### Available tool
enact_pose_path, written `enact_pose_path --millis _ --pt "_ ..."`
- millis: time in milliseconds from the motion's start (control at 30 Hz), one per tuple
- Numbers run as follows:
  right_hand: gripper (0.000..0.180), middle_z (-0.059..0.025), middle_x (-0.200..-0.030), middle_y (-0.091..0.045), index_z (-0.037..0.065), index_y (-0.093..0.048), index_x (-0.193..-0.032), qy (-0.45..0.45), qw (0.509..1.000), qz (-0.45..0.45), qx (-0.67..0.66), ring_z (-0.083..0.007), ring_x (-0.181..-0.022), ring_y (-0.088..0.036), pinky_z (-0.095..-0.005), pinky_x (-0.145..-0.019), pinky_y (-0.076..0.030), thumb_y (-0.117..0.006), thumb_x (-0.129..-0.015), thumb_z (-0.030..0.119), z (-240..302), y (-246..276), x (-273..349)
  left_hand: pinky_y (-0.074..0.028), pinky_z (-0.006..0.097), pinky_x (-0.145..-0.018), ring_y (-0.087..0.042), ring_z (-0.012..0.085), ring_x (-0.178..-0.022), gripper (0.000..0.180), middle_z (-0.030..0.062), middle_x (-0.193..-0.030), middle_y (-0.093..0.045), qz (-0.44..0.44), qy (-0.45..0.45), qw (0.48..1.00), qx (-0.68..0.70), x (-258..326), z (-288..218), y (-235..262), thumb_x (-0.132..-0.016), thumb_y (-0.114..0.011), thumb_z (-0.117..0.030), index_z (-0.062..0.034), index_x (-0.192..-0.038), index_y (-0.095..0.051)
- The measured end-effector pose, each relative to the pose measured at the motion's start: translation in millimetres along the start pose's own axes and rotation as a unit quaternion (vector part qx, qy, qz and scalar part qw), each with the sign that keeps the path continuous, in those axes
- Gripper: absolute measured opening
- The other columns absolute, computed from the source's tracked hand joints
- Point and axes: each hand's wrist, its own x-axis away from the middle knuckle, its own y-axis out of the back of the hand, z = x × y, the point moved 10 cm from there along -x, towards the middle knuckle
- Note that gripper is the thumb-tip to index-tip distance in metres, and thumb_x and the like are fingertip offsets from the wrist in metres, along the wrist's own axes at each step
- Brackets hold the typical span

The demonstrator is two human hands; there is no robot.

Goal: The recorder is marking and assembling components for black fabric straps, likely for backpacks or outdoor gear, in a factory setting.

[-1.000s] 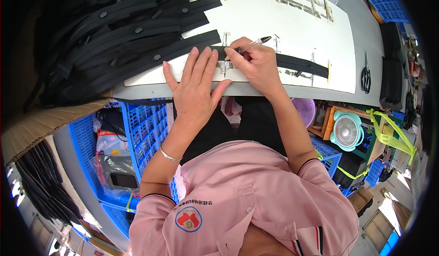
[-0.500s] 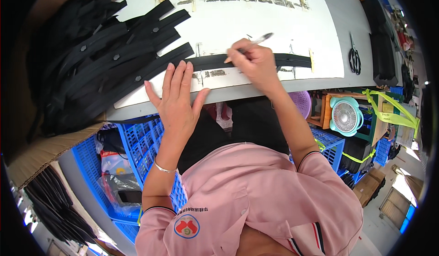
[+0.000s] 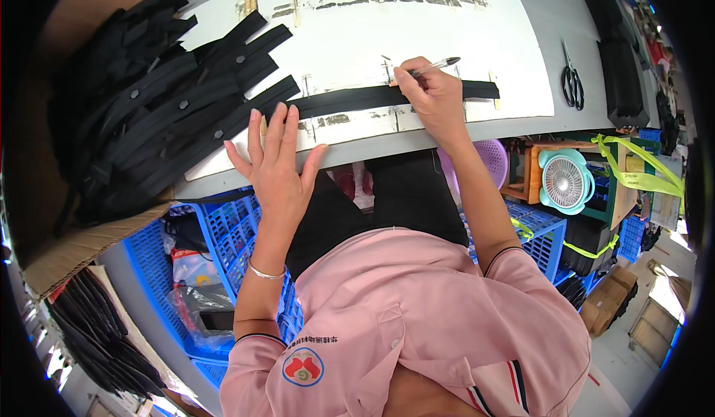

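Observation:
A long black zipper strip (image 3: 342,102) lies across the white marked board (image 3: 350,40), its right end by a small tape mark. My right hand (image 3: 434,96) is closed round a pen (image 3: 439,67), its tip side down near the strip's upper edge. My left hand (image 3: 275,149) lies with fingers spread, fingertips pressing on the left part of the strip. To its left is a heap of black strips (image 3: 149,111) with small grey sliders, their ends overlapping the board.
Black-handled scissors (image 3: 572,85) lie right of the board. Black blocks (image 3: 622,81) stand at the table's right edge. Under the table are blue crates (image 3: 223,238), a purple basket (image 3: 488,165) and a turquoise fan (image 3: 564,181). A cardboard box (image 3: 112,231) borders the heap.
My right hand has moved with the pen from the strip's middle to its upper edge, slightly to the right. The left hand still presses the strip. The whole view has shifted a little.

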Motion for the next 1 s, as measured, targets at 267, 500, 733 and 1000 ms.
enact_pose_path --millis 267,500,733,1000 --pt "0.012 -0.0001 -0.064 -0.062 0.004 -0.072 -0.091 0.037 0.999 -0.008 0.037 -0.0039 -0.056 -0.054 -0.0229 -0.054 -0.044 -0.075 -0.094 0.016 -1 -3 -1 -0.038 0.04 -0.106 -0.061 0.0257 -0.116 0.028 0.0055 -0.12 -0.071 -0.071 -0.023 0.966 0.248 -44 -66 -8 -0.088 -0.078 -0.015 -0.0097 -0.116 -0.076" --pt "0.01 0.0007 -0.073 -0.068 0.001 -0.073 -0.09 0.029 0.999 -0.015 -0.001 -0.0021 -0.061 -0.053 -0.0207 -0.055 -0.042 -0.072 -0.095 0.009 4 1 3 -0.041 0.036 -0.091 -0.062 0.0203 -0.097 0.01 0.0002 -0.099 -0.071 -0.074 0.017 0.969 0.234 -61 -71 -35 -0.084 -0.08 -0.011 -0.0101 -0.093 -0.078" --pt "0.011 0.0005 -0.071 -0.067 0.0 -0.072 -0.088 0.051 0.996 0.065 0.029 -0.0029 -0.061 -0.054 -0.0221 -0.056 -0.043 -0.072 -0.093 0.009 1 -8 4 -0.04 0.035 -0.091 -0.062 0.0197 -0.096 0.01 -0.0001 -0.099 -0.071 -0.079 0.025 0.968 0.238 -61 -70 -34 -0.083 -0.08 -0.012 -0.0107 -0.093 -0.078" --pt "0.012 -0.0056 -0.07 -0.068 0.001 -0.07 -0.079 0.1 0.993 0.053 0.046 -0.0102 -0.054 -0.055 -0.0265 -0.053 -0.045 -0.073 -0.086 0.011 8 -5 3 -0.039 0.036 -0.091 -0.062 0.0195 -0.096 0.01 0.0001 -0.098 -0.071 -0.082 0.011 0.968 0.236 -64 -75 -35 -0.083 -0.08 -0.011 -0.0111 -0.093 -0.078"
